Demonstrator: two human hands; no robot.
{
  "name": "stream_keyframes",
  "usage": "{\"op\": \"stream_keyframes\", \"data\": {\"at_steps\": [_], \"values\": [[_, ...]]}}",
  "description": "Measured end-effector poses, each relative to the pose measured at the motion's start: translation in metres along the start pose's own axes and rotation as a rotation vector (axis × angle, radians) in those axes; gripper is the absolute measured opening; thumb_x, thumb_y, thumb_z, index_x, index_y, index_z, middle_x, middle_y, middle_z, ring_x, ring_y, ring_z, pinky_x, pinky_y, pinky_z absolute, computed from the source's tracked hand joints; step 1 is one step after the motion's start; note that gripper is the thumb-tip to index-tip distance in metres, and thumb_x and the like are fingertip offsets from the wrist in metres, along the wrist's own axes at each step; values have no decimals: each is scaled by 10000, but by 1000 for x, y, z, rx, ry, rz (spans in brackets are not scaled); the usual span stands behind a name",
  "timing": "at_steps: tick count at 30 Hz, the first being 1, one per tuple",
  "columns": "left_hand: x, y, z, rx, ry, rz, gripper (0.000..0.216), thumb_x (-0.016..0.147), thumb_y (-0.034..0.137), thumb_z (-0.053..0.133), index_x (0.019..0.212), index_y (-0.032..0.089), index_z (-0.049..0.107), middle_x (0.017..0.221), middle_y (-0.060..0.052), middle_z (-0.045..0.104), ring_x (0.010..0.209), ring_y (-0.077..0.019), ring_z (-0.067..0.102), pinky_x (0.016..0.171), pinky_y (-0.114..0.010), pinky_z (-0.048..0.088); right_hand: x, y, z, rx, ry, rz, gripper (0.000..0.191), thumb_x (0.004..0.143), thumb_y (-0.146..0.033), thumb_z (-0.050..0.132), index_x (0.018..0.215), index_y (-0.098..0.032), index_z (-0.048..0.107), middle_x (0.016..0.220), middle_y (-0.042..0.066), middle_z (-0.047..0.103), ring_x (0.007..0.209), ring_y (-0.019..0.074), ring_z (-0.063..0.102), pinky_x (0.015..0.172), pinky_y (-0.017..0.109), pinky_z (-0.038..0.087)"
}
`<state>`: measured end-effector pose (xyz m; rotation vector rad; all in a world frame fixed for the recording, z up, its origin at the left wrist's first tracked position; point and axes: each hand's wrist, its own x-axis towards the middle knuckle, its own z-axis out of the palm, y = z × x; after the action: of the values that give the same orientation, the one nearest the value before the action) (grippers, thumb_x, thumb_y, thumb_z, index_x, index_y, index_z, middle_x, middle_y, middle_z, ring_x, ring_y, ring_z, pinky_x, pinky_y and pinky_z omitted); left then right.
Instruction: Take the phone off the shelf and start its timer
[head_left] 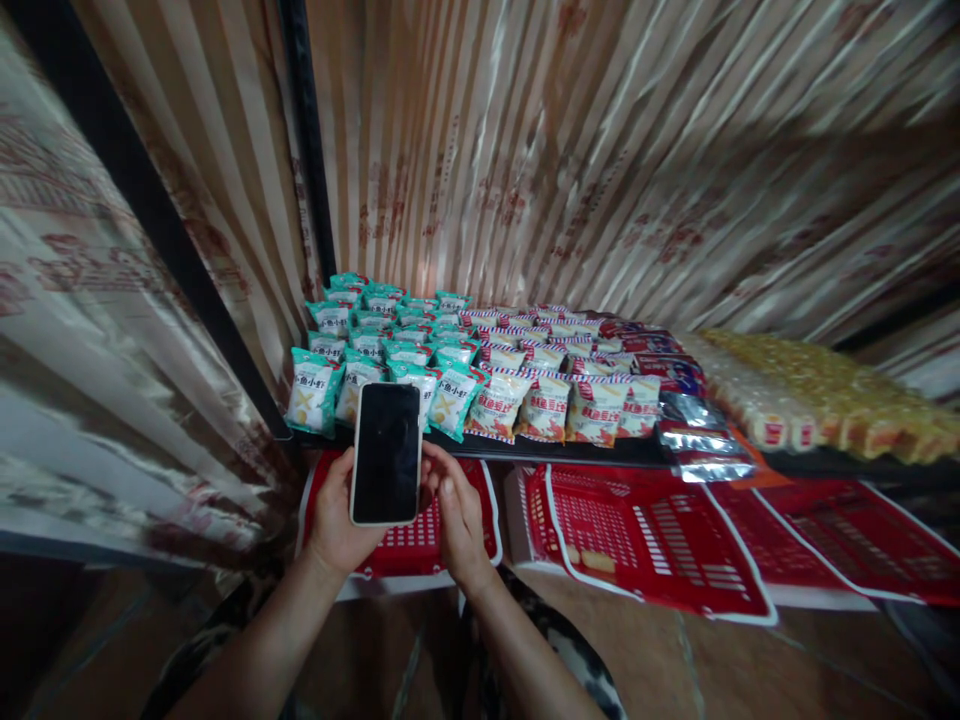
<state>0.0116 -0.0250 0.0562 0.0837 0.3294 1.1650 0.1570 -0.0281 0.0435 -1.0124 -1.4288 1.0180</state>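
Observation:
My left hand [341, 525] is closed around the lower left side of a smartphone [385, 455], which has a dark screen and a pale case. At the phone's right edge, my right hand [459, 515] has its fingers curled against it, with the fingertips partly hidden. The phone is upright in front of a shelf, covering part of the front row of green-and-white snack bags [311, 390]. Below and behind both hands lies a red shopping basket [480, 490] with a white rim.
Along the black shelf [600, 452] stand red-and-white snack bags [544, 405], silver packets [709, 440] and yellowish wrapped packs [862, 400]. Another red basket [660, 550] holds a few pale pieces. Patterned curtains [525, 150] hang behind, and a dark post [306, 140] rises at left.

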Motion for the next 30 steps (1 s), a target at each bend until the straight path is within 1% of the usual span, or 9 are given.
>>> {"op": "stream_keyframes", "data": {"at_steps": [3, 6, 8, 15, 17, 20, 23, 27, 30], "values": [[0, -3, -2, 2, -53, -19, 432, 885, 377, 392, 1017, 96, 694, 999, -132, 710, 1015, -278, 628, 1009, -461, 370, -4, 0, -2, 7, 14, 1, 432, 904, -467, 375, 1206, -203, 536, 1072, 53, 629, 978, 174, 588, 847, 276, 461], [-1, -7, -3, 3, -76, -22, 435, 890, 379, 387, 1028, 101, 691, 1024, -123, 703, 1019, -272, 627, 1020, -453, 359, -9, 2, -3, 11, 31, 7, 432, 904, -467, 379, 1205, -199, 536, 986, 41, 646, 870, 154, 601, 776, 257, 469], [-3, -10, -3, 0, -78, -25, 427, 890, 374, 393, 1023, 102, 693, 1027, -119, 703, 1023, -270, 626, 1029, -449, 350, -13, 4, -3, 14, 44, 7, 425, 906, -464, 380, 1200, -200, 538, 971, 39, 643, 842, 148, 597, 758, 256, 467], [-14, -20, -4, -24, -166, -54, 485, 902, 415, 353, 1078, 93, 671, 1076, -144, 682, 1051, -271, 610, 1037, -443, 335, -30, 7, -5, 35, 76, 17, 457, 892, -494, 386, 1213, -201, 528, 1062, 63, 619, 915, 173, 584, 783, 281, 469], [-18, -24, -5, -25, -183, -58, 478, 909, 399, 341, 1076, 97, 672, 1071, -134, 686, 1053, -267, 609, 1039, -436, 334, -36, 6, -6, 63, 82, 24, 458, 887, -500, 393, 1209, -204, 529, 1065, 64, 617, 914, 174, 583, 780, 281, 469], [-25, -32, -8, -25, -189, -54, 449, 908, 375, 352, 1047, 108, 685, 1043, -119, 699, 1033, -262, 620, 1038, -437, 335, -47, 5, -6, 100, 80, 52, 461, 890, -500, 383, 1214, -205, 524, 911, 46, 624, 766, 150, 572, 679, 262, 462], [-33, -38, -15, -17, -163, -42, 450, 902, 389, 365, 1052, 107, 681, 1039, -123, 700, 1017, -265, 628, 1023, -438, 354, -57, 4, -6, 96, 68, 77, 474, 893, -502, 370, 1217, -194, 529, 754, 23, 590, 619, 126, 515, 573, 243, 424], [-39, -43, -30, -18, -160, -58, 481, 895, 420, 358, 1069, 99, 672, 1064, -140, 687, 1008, -278, 631, 991, -451, 389, -67, 1, -3, 76, 36, 114, 475, 897, -503, 366, 1216, -195, 537, 679, 4, 545, 580, 114, 476, 543, 232, 387], [-39, -44, -36, -53, -153, -52, 482, 887, 428, 372, 1071, 97, 670, 1053, -145, 691, 1005, -284, 632, 992, -460, 384, -69, 1, -1, 92, 27, 160, 494, 902, -516, 344, 1213, -185, 538, 634, -14, 498, 564, 105, 453, 533, 223, 366]]}}
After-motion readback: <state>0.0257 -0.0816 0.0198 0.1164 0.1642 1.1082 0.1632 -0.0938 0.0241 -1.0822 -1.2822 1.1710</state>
